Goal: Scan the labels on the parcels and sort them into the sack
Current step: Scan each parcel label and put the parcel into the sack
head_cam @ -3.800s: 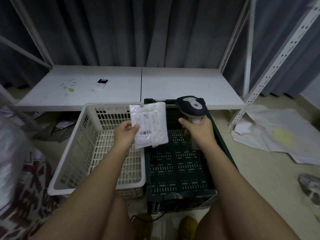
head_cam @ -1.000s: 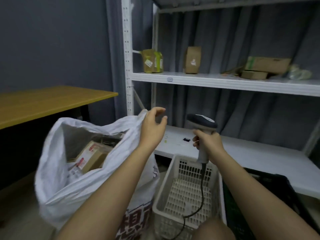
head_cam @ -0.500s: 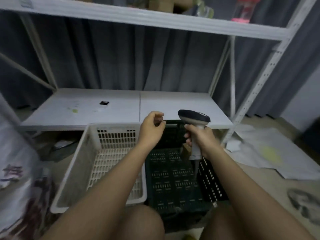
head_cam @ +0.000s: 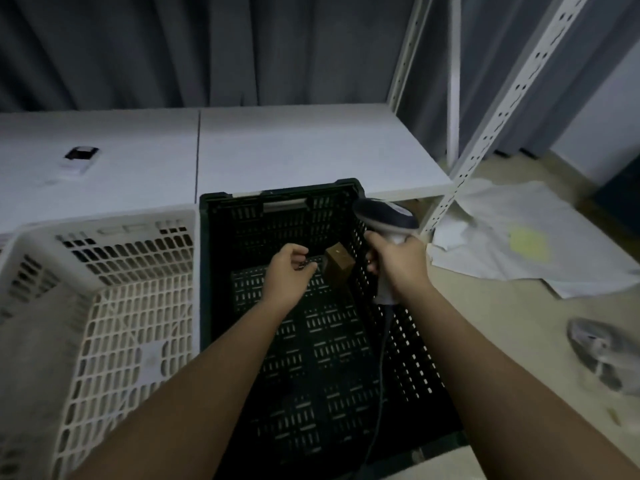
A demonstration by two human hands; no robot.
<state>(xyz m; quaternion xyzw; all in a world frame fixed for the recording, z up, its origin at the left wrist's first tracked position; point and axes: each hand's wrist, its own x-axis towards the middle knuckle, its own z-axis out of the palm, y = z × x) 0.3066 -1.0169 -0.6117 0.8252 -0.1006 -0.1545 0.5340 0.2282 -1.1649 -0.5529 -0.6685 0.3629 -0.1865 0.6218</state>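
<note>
A small brown box parcel (head_cam: 338, 267) leans against the right wall inside the black crate (head_cam: 277, 206). My left hand (head_cam: 289, 277) hovers inside the crate just left of the parcel, fingers loosely curled, holding nothing and a little apart from the box. My right hand (head_cam: 398, 263) grips the handle of the barcode scanner (head_cam: 386, 216) above the crate's right wall, and the scanner's cable hangs down into the crate. The sack is out of view.
A white plastic basket (head_cam: 104, 233) stands left of the black crate. Behind both runs a low white shelf board (head_cam: 277, 147) with a small black-and-white device (head_cam: 79, 159). A white rack upright (head_cam: 491, 126) rises at right, with crumpled white sheets (head_cam: 519, 237) on the floor.
My head turned from the sack back down to the crates. My left hand, empty since releasing the white parcel into the sack, has dropped into the black crate beside the brown box.
</note>
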